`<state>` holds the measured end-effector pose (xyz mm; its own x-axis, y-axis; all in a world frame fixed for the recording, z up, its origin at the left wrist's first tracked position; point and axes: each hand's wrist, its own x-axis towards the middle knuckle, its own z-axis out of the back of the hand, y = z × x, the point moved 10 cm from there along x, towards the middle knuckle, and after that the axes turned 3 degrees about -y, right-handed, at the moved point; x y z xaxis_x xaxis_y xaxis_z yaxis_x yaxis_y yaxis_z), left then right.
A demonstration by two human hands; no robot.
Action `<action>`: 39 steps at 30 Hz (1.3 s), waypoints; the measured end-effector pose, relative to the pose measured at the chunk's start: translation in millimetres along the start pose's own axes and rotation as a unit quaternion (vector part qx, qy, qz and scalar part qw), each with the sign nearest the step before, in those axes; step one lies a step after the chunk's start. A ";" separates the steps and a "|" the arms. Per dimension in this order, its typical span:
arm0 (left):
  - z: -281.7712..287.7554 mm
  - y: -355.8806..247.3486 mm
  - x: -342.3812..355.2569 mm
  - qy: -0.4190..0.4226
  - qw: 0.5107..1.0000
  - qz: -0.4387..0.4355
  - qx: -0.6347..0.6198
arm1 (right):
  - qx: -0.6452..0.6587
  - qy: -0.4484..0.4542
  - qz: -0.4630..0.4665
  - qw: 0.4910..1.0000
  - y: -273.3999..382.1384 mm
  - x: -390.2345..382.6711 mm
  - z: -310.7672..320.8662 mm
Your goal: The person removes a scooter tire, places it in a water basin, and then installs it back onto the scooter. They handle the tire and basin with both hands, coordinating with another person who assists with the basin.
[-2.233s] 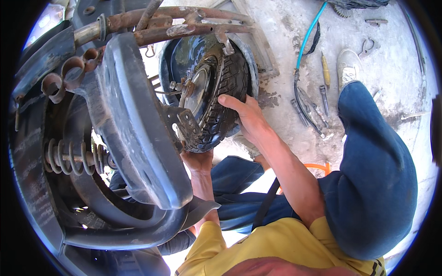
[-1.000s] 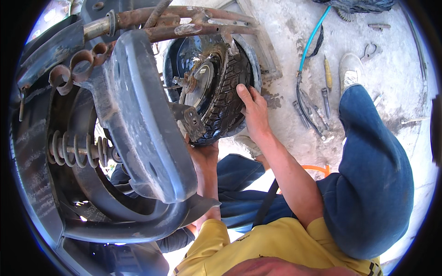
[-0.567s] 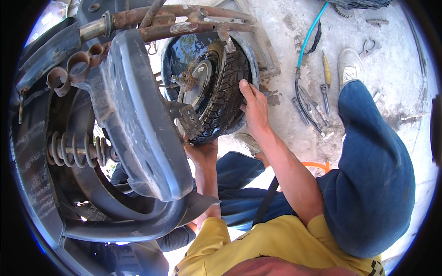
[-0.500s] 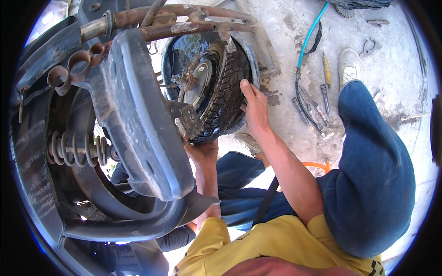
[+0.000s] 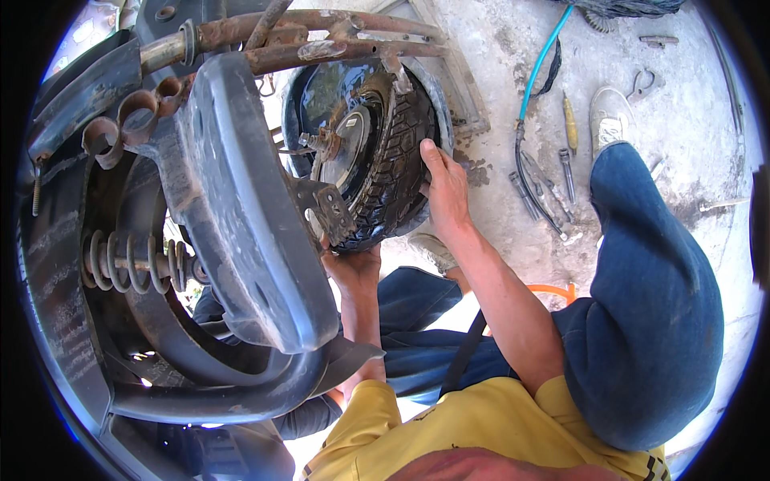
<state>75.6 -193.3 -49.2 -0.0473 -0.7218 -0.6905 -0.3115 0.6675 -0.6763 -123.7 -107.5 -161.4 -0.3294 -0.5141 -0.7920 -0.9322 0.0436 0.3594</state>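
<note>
A wheel with a knobby black tyre is tilted in a round basin of dark, reflective liquid; its hub faces left. My right hand holds the tyre's right side, thumb up and the other fingers mostly hidden behind it. Below, my left hand cups the tyre's lower edge, its fingers partly hidden by the tyre and a perforated metal bracket. The bracket sits beside a large dark metal frame part of a vehicle.
Rusty tubes cross above the basin; a coil spring sits left. On the floor lie a teal hose, a yellow-handled tool, several metal tools and pliers. My shoe is beside them.
Since the oldest frame, the wheel and left hand have risen slightly, and the right hand's thumb has shifted up and right along the tyre. The last half second shows almost no movement.
</note>
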 end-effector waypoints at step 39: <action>-0.5 0.8 -0.1 0.004 1.000 -0.003 0.013 | 0.050 0.024 0.014 0.998 15.6 3.9 -14.0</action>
<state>74.8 -192.8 -49.6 -0.0539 -0.7276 -0.6839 -0.2867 0.6673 -0.6874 -137.5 -120.9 -152.0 -0.3511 -0.5517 -0.7565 -0.9335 0.1432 0.3288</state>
